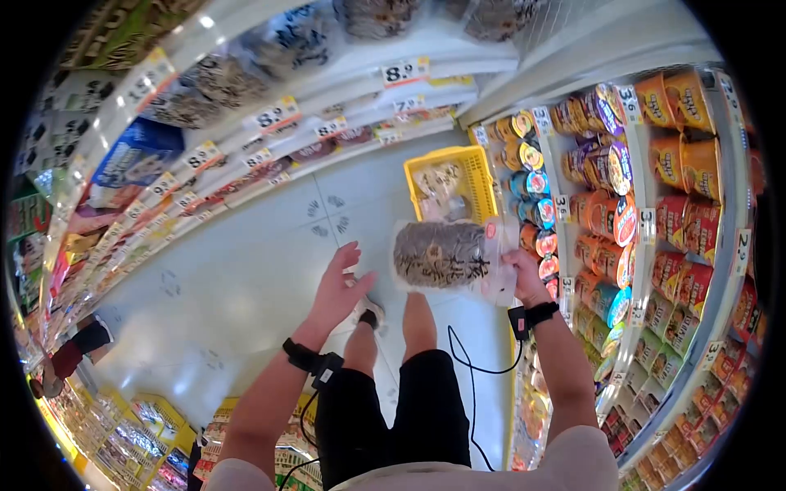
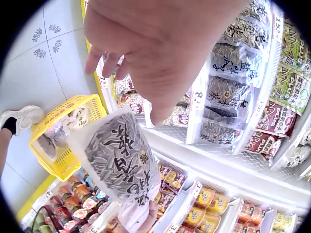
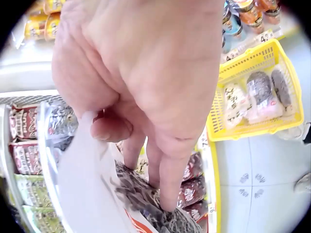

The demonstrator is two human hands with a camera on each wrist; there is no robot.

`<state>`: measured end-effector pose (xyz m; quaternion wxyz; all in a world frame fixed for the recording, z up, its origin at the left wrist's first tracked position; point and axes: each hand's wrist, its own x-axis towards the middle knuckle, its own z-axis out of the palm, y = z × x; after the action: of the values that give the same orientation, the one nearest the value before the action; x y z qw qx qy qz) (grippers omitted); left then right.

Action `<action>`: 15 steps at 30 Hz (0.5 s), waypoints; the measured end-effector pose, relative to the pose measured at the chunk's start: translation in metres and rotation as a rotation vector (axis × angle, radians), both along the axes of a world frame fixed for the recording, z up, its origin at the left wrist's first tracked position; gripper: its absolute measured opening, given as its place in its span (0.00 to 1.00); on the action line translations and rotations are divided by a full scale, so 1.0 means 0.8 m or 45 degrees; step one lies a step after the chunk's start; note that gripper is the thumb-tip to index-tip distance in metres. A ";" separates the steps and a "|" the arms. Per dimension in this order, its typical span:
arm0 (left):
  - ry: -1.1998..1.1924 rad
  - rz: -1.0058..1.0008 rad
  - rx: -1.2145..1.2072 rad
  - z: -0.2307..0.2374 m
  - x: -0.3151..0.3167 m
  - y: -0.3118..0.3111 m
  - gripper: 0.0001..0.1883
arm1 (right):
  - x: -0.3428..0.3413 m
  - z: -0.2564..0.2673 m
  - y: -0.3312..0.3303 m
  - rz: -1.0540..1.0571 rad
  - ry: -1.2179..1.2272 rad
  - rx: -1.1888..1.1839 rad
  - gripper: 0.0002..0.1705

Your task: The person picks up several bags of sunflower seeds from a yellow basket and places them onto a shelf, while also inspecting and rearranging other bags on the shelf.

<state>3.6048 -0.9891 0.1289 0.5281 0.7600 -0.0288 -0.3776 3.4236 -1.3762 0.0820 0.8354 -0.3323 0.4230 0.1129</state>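
My right hand [image 1: 526, 277] pinches the pale end of a clear plastic bag of sunflower seeds [image 1: 442, 255], printed with large black characters. The bag lies across in front of me, over the near end of a yellow basket [image 1: 483, 182] in the head view. In the right wrist view, the thumb [image 3: 109, 127] bends over the bag's pale edge while the fingers reach along the seeds. Held out to the left of the bag, my left hand [image 1: 337, 286] is empty with its fingers loosely extended. Inside the basket sit several bags, among them a whitish one [image 3: 236, 103].
Shelves of bagged seeds [image 2: 228, 92] with price tags run along the left and far side. On the right stand shelves of cup noodles [image 1: 610, 217]. A black cable [image 1: 471, 368] hangs from my right wrist. Another person [image 1: 74, 352] is at the far left.
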 end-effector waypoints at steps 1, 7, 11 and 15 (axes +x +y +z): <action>-0.023 -0.014 0.005 0.010 0.006 0.001 0.37 | 0.013 0.022 0.014 0.039 -0.016 -0.005 0.16; 0.337 -0.237 -0.154 0.055 0.041 0.014 0.43 | 0.078 0.116 0.073 0.283 -0.098 -0.011 0.15; 0.696 -0.346 -0.388 0.062 0.039 0.028 0.40 | 0.083 0.130 0.085 0.346 -0.085 -0.079 0.15; 0.910 -0.366 -0.500 0.078 0.025 0.033 0.32 | 0.085 0.139 0.087 0.360 -0.059 -0.095 0.14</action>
<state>3.6250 -0.9624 0.1910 0.5815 0.4550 -0.0210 -0.6741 3.4914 -1.3067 0.1931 0.8078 -0.4218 0.3565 0.2060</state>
